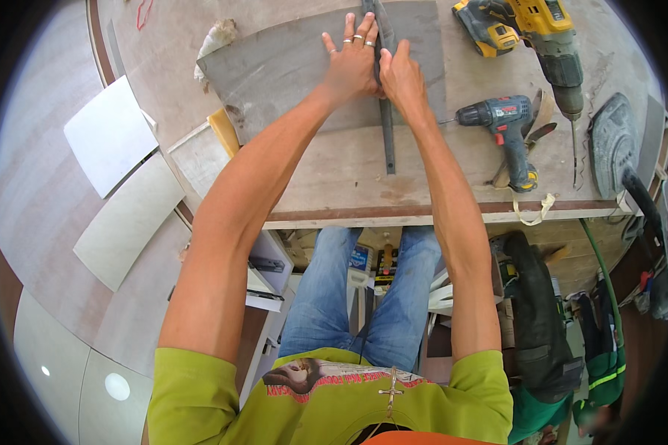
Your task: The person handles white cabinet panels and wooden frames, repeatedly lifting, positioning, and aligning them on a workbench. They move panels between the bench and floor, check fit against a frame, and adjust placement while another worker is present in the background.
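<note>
Read as a clock face about the middle of the view, the work sits at 12 o'clock, where a dark flat bar (388, 141) lies lengthwise across a grey sheet (289, 67) on the workbench (326, 182), its lower end reaching past the sheet's edge toward 6 o'clock; the left hand (353, 68), with rings on its fingers, is spread open and palm down over the sheet, fingertips toward 12 o'clock, its inner side against the bar; the right hand (404, 81) is curled just on the bar's 3 o'clock side, close to the left hand, and whether it has hold of anything cannot be told, since its palm side is hidden; between 1 and 2 o'clock a large yellow-and-black cordless drill (553, 46) lies with a long bit (574, 144) fitted; at 2 o'clock a compact blue-grey cordless drill (501, 119) lies on its side, its tip near the sheet; at 10 o'clock is a white square panel (111, 133), and at 9 o'clock a pale rectangular panel (130, 221) lies just beside it
</note>
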`<state>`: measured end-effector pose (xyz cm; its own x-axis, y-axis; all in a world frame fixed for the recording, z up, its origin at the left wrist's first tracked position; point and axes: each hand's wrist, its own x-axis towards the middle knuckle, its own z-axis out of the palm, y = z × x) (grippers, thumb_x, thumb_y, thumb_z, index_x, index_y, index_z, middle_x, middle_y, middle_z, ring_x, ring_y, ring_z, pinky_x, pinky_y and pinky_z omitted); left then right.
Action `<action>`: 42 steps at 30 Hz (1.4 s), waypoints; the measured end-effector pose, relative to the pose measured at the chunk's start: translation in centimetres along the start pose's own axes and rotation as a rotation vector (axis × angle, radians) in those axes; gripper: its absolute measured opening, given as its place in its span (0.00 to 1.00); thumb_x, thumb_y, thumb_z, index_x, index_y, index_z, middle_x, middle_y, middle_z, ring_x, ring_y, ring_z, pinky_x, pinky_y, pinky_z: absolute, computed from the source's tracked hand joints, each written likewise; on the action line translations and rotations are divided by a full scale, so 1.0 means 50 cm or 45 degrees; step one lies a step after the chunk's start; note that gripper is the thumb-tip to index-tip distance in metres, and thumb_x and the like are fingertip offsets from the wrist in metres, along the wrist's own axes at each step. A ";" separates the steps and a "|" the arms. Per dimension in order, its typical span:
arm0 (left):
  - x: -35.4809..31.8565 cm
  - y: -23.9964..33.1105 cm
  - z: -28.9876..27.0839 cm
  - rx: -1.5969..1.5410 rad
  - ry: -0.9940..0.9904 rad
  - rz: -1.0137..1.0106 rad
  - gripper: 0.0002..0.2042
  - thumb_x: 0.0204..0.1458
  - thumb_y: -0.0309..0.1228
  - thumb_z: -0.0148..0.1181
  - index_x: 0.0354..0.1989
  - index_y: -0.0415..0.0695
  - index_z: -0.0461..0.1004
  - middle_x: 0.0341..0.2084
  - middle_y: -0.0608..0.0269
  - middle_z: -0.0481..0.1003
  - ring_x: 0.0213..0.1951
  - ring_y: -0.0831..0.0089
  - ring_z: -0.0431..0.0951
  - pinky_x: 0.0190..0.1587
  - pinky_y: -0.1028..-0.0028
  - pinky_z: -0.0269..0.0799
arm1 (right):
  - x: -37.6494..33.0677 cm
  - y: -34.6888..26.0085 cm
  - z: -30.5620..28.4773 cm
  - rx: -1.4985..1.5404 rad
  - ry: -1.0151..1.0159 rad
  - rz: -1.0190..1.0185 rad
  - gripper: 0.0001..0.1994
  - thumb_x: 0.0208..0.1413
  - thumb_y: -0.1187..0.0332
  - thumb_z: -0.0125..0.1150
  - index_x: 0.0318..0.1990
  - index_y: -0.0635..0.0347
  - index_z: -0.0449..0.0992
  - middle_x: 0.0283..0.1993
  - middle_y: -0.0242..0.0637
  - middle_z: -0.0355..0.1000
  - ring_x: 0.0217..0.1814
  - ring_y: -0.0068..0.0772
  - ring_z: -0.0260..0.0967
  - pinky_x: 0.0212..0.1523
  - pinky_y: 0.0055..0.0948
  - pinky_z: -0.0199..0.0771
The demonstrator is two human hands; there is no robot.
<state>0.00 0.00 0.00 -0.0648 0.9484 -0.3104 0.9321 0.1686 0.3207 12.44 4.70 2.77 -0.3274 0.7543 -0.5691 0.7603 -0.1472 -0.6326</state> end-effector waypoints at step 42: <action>0.007 0.026 -0.049 0.101 -0.223 -0.062 0.66 0.24 0.50 0.80 0.73 0.40 0.42 0.75 0.62 0.36 0.75 0.53 0.29 0.65 0.26 0.37 | -0.079 0.130 -0.083 -0.011 0.631 -0.233 0.21 0.57 0.67 0.59 0.55 0.70 0.67 0.49 0.57 0.69 0.53 0.60 0.66 0.51 0.48 0.68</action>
<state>0.29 1.20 2.51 -0.0543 0.8773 -0.4769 0.9549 0.1852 0.2320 21.02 3.41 3.09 -0.1523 0.9795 -0.1317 0.7207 0.0188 -0.6930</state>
